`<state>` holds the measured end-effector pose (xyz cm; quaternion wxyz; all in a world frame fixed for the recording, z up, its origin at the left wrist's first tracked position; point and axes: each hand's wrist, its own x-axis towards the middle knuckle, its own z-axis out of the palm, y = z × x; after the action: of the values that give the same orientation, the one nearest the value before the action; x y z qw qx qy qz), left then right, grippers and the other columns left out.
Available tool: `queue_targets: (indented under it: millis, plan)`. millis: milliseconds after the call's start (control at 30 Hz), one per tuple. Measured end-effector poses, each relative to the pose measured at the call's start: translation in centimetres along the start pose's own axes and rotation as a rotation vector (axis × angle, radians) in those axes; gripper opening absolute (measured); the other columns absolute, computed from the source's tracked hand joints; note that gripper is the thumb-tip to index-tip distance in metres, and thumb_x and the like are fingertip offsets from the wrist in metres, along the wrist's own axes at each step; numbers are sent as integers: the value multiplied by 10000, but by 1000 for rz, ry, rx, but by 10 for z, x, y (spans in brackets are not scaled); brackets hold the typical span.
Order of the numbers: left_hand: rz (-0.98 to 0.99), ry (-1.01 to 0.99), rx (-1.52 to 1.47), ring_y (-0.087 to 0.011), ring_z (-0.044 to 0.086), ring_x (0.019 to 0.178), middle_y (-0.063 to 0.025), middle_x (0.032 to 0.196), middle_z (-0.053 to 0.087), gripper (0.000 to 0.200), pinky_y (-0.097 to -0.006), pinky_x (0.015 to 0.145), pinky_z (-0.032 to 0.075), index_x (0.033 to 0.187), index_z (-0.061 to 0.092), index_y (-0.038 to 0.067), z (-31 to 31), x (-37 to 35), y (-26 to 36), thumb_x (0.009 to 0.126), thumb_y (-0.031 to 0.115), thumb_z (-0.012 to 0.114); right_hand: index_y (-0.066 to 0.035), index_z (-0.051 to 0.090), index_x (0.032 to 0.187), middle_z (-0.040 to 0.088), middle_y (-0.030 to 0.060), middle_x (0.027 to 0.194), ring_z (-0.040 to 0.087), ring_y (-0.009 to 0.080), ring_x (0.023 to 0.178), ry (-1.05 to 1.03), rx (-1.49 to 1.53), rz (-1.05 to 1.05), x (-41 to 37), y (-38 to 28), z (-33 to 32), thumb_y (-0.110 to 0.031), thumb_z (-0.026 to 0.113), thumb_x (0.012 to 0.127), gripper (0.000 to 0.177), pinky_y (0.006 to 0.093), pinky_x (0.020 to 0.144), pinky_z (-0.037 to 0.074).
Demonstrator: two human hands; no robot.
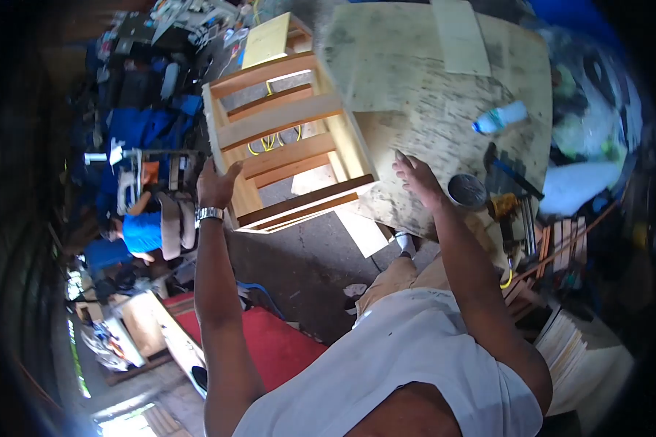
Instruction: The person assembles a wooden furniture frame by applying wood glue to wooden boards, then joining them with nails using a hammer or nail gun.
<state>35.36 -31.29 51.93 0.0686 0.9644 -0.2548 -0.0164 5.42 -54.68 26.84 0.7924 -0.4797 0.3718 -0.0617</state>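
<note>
A slatted wooden crate frame [280, 140] with dark-edged boards across it is held tilted beside the plywood worktop [386, 65]. My left hand [217, 183], with a metal watch at the wrist, grips the frame's near left side, thumb over the inner face. My right hand [418, 180] is apart from the frame, over the worktop just right of its near corner. Its fingers are drawn together, and a small greyish tip shows at them, too small to name. A dark round tub [466, 191] stands right of that hand.
On the worktop are a plastic bottle [499, 116], a hammer [514, 171], a yellow-and-black power tool [503, 207] and a pale board [461, 36]. A person in a blue shirt [142, 227] sits at left. Red material [277, 346] lies below. Yellow cord shows behind the frame.
</note>
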Motion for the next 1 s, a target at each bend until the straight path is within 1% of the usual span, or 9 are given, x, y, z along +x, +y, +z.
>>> queue_targets:
  millis: [133, 233, 400, 567, 667, 733, 867, 900, 1000]
  plan:
    - [-56, -139, -17, -419, 655, 953, -314, 982, 662, 630, -460, 824, 519, 974, 667, -81, 21, 34, -107, 696, 478, 746, -25, 591, 1205, 675, 153, 1047, 642, 283, 947, -188, -549, -213, 10, -88, 89, -530, 630, 863, 611, 365, 798, 512]
    - [-50, -187, -82, -445, 648, 916, -313, 939, 662, 449, -486, 809, 515, 866, 688, -58, 29, 45, -144, 701, 358, 710, -8, 596, 1202, 684, 217, 990, 668, 322, 907, -135, -676, -312, 40, -62, 126, -272, 643, 806, 478, 383, 829, 518]
    - [141, -114, -102, -408, 667, 835, -290, 852, 675, 365, -466, 733, 525, 796, 684, -64, -6, 33, -131, 698, 288, 692, 13, 633, 1118, 673, 266, 978, 674, 376, 904, -88, -686, -330, 18, -113, 146, -165, 594, 741, 418, 409, 813, 529]
    - [-134, -183, -634, -291, 678, 675, -220, 715, 682, 300, -388, 625, 522, 763, 688, -75, 9, 15, -125, 701, 218, 704, 27, 690, 860, 658, 231, 746, 677, 340, 691, -98, -1124, -461, -2, -248, 155, -182, 606, 681, 288, 415, 663, 522]
    - [-35, -190, -749, -225, 692, 734, -160, 743, 707, 310, -364, 690, 527, 799, 720, -60, 78, 11, -119, 716, 237, 694, 39, 689, 863, 693, 169, 782, 669, 303, 692, 63, -1712, -288, -24, -327, 205, -174, 625, 712, 270, 373, 679, 529]
    - [-199, -282, -1300, -256, 693, 771, -165, 815, 710, 266, -367, 714, 540, 819, 710, -75, 114, 2, -90, 755, 182, 678, 17, 705, 864, 692, 204, 845, 669, 356, 759, 58, -2028, -351, -27, -336, 230, -178, 628, 717, 257, 398, 715, 537]
    - [-354, -363, -1908, -209, 663, 722, -142, 789, 666, 184, -300, 684, 554, 830, 655, -64, 273, 12, -47, 772, 97, 722, -16, 725, 873, 704, 185, 897, 694, 317, 884, 257, -2079, -422, -20, -294, 263, -176, 617, 755, 226, 414, 750, 565]
    - [-429, -560, -1634, -200, 666, 752, -147, 821, 679, 206, -295, 712, 549, 858, 668, -49, 278, 14, -43, 804, 145, 706, -26, 728, 892, 704, 178, 919, 692, 310, 919, 287, -2056, -424, -25, -271, 270, -170, 618, 758, 225, 413, 751, 563]
    - [61, -366, -1093, -163, 633, 643, -147, 925, 712, 324, -272, 600, 513, 944, 692, -12, 380, 19, -84, 896, 301, 624, 39, 669, 1042, 652, 227, 1054, 661, 330, 888, 517, -2119, -548, -5, -172, 257, -179, 614, 798, 331, 460, 699, 547]
